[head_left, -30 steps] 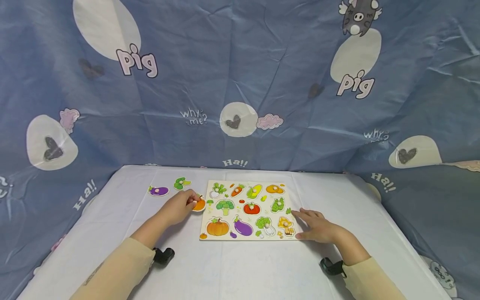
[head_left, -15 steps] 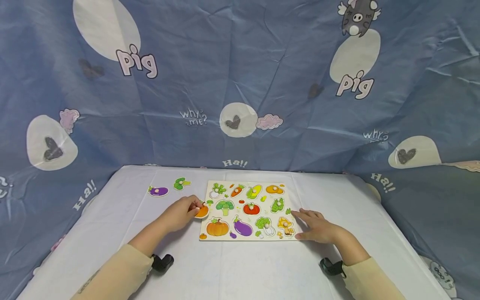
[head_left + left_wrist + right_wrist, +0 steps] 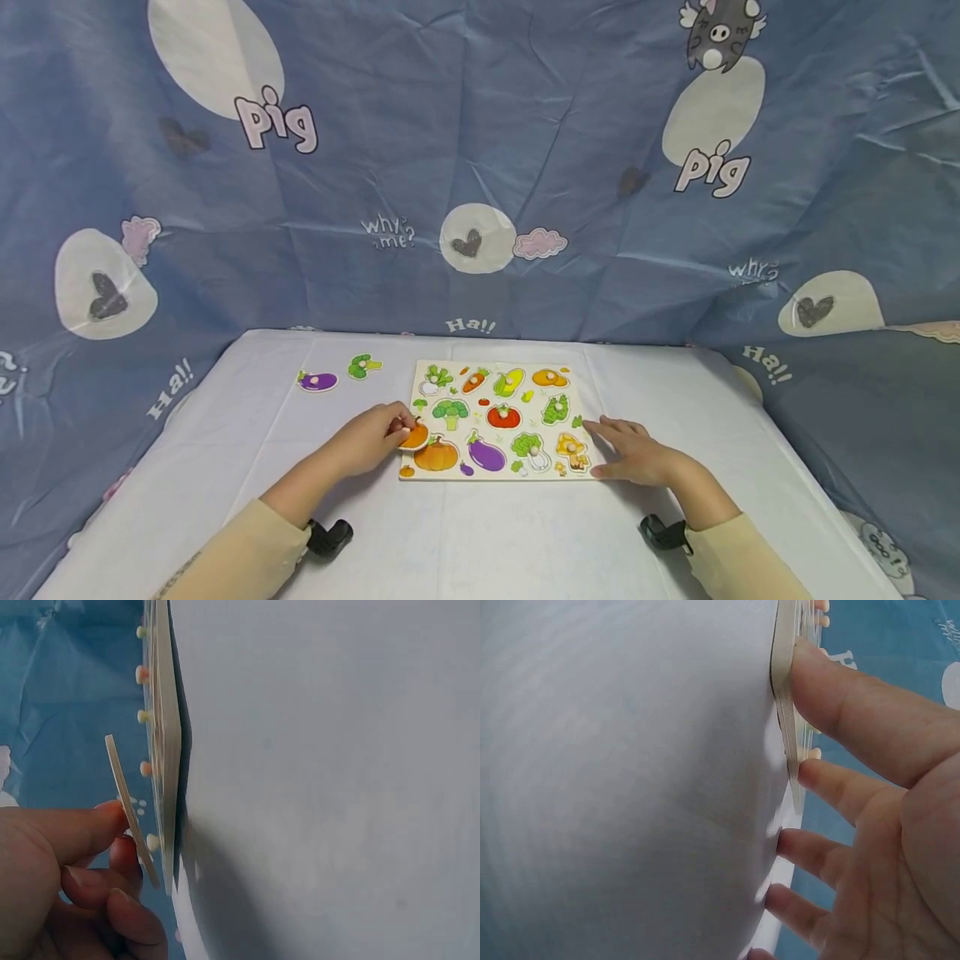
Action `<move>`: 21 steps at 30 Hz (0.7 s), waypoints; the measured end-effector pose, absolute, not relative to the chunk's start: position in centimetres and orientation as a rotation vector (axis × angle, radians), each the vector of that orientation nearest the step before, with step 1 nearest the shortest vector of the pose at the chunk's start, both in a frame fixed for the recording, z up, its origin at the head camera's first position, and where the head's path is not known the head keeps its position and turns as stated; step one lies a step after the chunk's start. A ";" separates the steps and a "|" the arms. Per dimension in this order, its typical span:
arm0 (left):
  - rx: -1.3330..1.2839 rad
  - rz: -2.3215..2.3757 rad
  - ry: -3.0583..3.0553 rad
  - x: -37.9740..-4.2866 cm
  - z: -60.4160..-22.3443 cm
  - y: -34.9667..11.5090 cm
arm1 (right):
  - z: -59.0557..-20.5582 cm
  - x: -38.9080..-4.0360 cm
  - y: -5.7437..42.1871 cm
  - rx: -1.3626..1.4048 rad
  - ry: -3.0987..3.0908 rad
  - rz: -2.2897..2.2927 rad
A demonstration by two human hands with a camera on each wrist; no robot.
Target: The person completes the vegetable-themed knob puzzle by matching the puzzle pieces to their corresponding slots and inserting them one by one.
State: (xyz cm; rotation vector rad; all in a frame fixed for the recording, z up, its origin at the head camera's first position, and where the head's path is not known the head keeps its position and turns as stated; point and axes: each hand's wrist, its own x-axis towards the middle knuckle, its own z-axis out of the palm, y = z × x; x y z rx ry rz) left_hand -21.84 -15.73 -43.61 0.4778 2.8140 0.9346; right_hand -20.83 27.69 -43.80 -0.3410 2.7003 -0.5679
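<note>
A vegetable puzzle board (image 3: pixel 491 475) lies flat on the table. My left hand (image 3: pixel 375 435) pinches an orange pumpkin puzzle piece (image 3: pixel 415 437) over the board's left edge. In the head view the piece overlaps the upper left of the printed pumpkin (image 3: pixel 437 457). Seen edge-on in the left wrist view, the pumpkin piece (image 3: pixel 129 802) is tilted and raised off the board (image 3: pixel 171 750). My right hand (image 3: pixel 637 454) rests at the board's right side, fingers spread. In the right wrist view its thumb and forefinger touch the board's edge (image 3: pixel 783 667).
An eggplant piece (image 3: pixel 318 382) and a broccoli piece (image 3: pixel 363 367) lie on the white tablecloth (image 3: pixel 480 542) left of the board. Knobbed pieces such as the tomato (image 3: pixel 503 418) and corn (image 3: pixel 509 382) sit in the board. A blue printed curtain (image 3: pixel 480 167) hangs behind the table.
My left hand has carried the pumpkin piece right and toward me, from beside the board to over its left edge near the printed pumpkin. My right hand has stayed put.
</note>
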 end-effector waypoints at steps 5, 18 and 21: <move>0.467 0.923 2.807 -21.2 -43.5 -15.0 | -43.8 -20.8 27.7 -0.344 2.695 -0.571; 0.407 0.907 2.812 -20.4 -43.7 -13.7 | -43.8 -20.8 27.8 -0.344 2.697 -0.574; 0.403 0.904 2.812 -20.1 -43.6 -13.5 | -43.9 -20.8 27.8 -0.342 2.694 -0.578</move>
